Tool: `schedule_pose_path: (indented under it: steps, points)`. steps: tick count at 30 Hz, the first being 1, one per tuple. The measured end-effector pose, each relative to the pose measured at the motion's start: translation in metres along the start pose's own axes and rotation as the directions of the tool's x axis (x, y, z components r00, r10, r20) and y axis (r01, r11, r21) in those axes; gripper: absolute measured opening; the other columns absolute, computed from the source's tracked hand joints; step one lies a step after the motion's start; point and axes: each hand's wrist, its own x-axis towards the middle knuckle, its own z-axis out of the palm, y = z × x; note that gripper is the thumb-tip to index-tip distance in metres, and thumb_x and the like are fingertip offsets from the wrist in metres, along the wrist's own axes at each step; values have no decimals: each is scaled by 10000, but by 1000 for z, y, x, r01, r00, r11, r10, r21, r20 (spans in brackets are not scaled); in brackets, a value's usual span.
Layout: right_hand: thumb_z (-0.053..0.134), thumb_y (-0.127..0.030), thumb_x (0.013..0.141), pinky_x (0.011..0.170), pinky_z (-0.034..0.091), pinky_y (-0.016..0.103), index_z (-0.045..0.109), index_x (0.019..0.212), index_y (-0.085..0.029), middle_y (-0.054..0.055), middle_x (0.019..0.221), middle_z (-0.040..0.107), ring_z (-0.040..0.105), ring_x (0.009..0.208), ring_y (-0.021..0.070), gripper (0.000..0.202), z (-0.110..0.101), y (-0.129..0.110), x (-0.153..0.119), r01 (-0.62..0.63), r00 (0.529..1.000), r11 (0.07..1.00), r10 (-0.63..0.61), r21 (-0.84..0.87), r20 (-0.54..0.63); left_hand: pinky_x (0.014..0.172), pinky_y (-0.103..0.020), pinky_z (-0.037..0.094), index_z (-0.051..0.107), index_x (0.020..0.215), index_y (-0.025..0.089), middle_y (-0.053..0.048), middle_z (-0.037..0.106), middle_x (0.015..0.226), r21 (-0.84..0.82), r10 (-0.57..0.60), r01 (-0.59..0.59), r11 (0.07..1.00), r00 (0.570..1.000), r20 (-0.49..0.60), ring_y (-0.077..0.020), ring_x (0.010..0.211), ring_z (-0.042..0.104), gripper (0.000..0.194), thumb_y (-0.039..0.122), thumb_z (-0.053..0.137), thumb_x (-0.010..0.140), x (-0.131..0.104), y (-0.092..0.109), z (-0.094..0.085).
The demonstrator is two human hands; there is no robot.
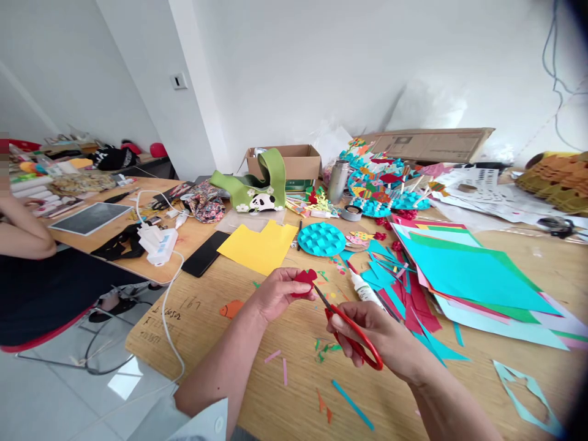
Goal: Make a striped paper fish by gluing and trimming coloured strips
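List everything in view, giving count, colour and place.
Worktable: 1, brown, foreground
Paper piece: 1, red, in left hand
Scissors: 1, red handles, in right hand
Squeeze bottle: 1, white, beyond right hand
Woven disc: 1, turquoise, middle
Sheet: 1, yellow, left of woven disc
Phone: 1, black, beside sheet
Bag: 1, green, behind sheet
Box: 1, brown, behind bag
Flask: 1, grey, right of box
Sheet stack: 1, multicoloured, right
Scraps: many, multicoloured, across worktable
Clutter: uncountable, multicoloured, back and left
Other person: 1, dark clothing, far left
Left hand: 1, bare, centre
Right hand: 1, bare, beside left
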Motion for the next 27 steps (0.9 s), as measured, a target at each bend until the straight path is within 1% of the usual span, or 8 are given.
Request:
schedule_pose_path:
  steps: [5, 14, 17, 19, 22, 24, 25, 27]
  points:
    - [657, -630, 686, 369, 262, 180, 494, 660, -170, -17, 521, 572, 486, 401, 65, 489, 1, 0, 0, 9, 1000, 999, -10, -48, -21, 733, -296, 458, 673, 665, 100, -50, 663, 636, 5, 1, -1, 1000, 1000, -4, -147, 633, 617, 178, 221, 778, 588, 0, 0, 0]
    - [646, -634, 692, 365, 256, 186, 477, 654, -182, -29, 510, 560, 486, 393, 72, 484, 1, 2, 0, 15, 999, 997, -18, -70, -34, 744, -306, 460, 671, 668, 100, -45, 655, 634, 6, 4, -4, 1000, 1000, -6, -150, 634, 617, 181, 223, 777, 588, -1, 0, -1]
    - [639, -638, 698, 388, 288, 200, 478, 671, -188, -23, 529, 569, 498, 414, 85, 479, 0, 3, 2, 28, 999, 997, -31, -76, -44, 735, -300, 464, 671, 670, 102, -40, 652, 639, -6, 1, -1, 1000, 1000, -5, -146, 635, 617, 174, 211, 775, 585, -1, 0, -1]
    - [626, -638, 710, 413, 322, 215, 479, 673, -191, -11, 554, 579, 504, 444, 95, 472, -1, 4, 3, 51, 995, 993, -60, -111, -76, 729, -299, 468, 668, 674, 105, -35, 649, 645, -22, 6, -7, 1000, 1000, -15, -146, 637, 619, 174, 204, 777, 581, 0, 0, -1]
    - [613, -623, 732, 442, 342, 233, 494, 668, -194, -7, 579, 566, 481, 484, 103, 449, -1, 7, 7, 90, 981, 968, -128, -233, -149, 733, -305, 474, 653, 677, 112, -25, 638, 641, -61, 26, -28, 998, 999, -40, -141, 631, 612, 176, 197, 779, 588, 1, 0, -1]
    - [604, -590, 757, 449, 327, 241, 512, 673, -199, -19, 567, 534, 446, 488, 103, 411, -1, 9, 10, 108, 963, 923, -189, -370, -190, 736, -305, 475, 642, 690, 118, -19, 634, 637, -96, 45, -52, 994, 997, -70, -132, 626, 600, 179, 193, 775, 598, 2, 0, -1]
    - [591, -562, 780, 454, 318, 248, 522, 680, -201, -21, 561, 523, 434, 488, 106, 380, -1, 11, 11, 110, 952, 882, -227, -458, -207, 729, -299, 473, 637, 699, 122, -15, 631, 636, -113, 56, -67, 991, 994, -93, -127, 623, 593, 180, 188, 773, 600, 3, 0, -1]
    - [544, -483, 835, 477, 318, 268, 545, 699, -203, -5, 579, 540, 441, 504, 121, 311, -1, 15, 14, 99, 919, 753, -320, -651, -231, 710, -284, 465, 629, 711, 130, -5, 626, 636, -141, 81, -103, 985, 985, -151, -119, 619, 584, 183, 180, 767, 601, 4, 0, -2]
